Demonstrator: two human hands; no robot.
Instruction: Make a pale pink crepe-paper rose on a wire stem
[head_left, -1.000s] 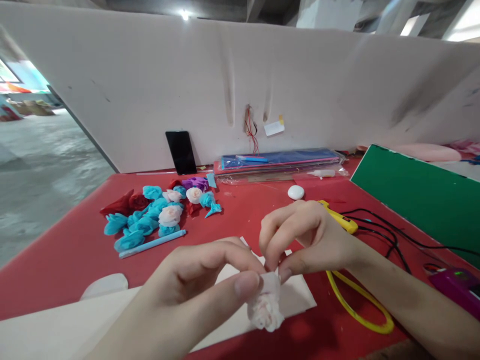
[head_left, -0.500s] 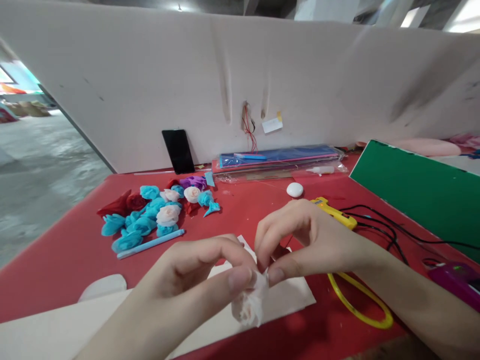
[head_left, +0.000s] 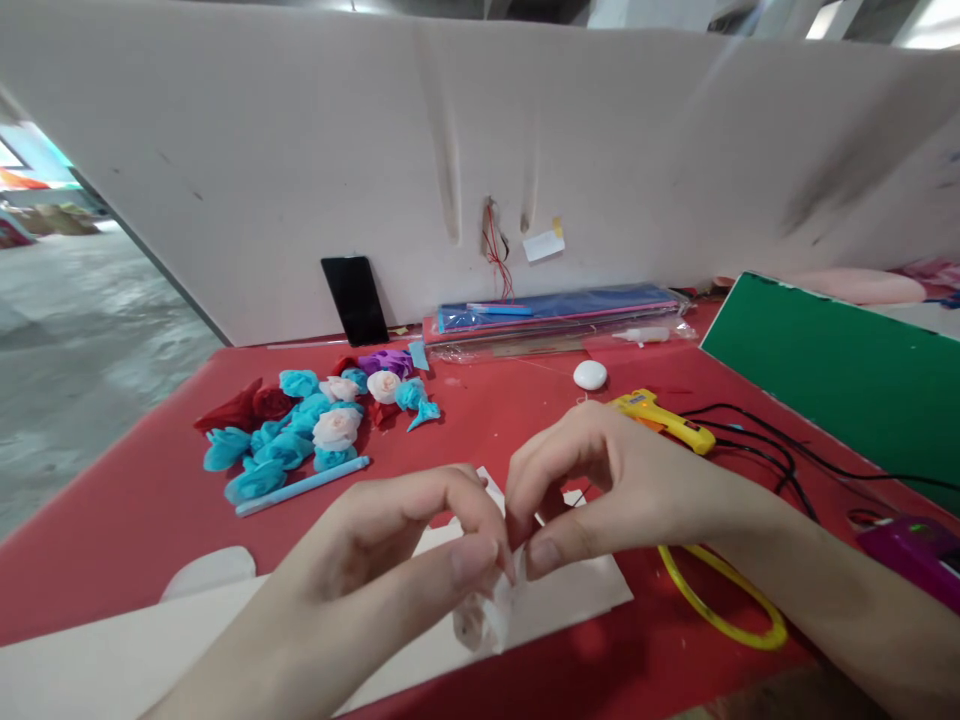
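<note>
A pale paper flower (head_left: 484, 622) hangs between my hands, its rolled petals pointing down toward me. My left hand (head_left: 420, 560) pinches its base between thumb and forefinger. The thumb and fingertips of my right hand (head_left: 581, 495) press together on the flower's edge beside the left fingertips; part of the paper is hidden there. Beneath both hands lie cream paper strips (head_left: 577, 595). To the left, several finished-looking crepe flowers (head_left: 335, 428) in blue, pale pink, red and purple are heaped together, with a light blue stick (head_left: 304, 486) along their near side.
Behind my right hand lies a yellow glue gun (head_left: 667, 420) with black cables. A yellow loop (head_left: 731, 605) and a purple device (head_left: 911, 560) are at right. A green board (head_left: 840, 390), white oval (head_left: 590, 375), wrapped paper pack (head_left: 562, 308) and leaning phone (head_left: 355, 300) stand farther back.
The flower has turned and shifted slightly left in my fingers, so its centre shows differently. My right hand has moved a little left with it. Both hands keep their pinch.
</note>
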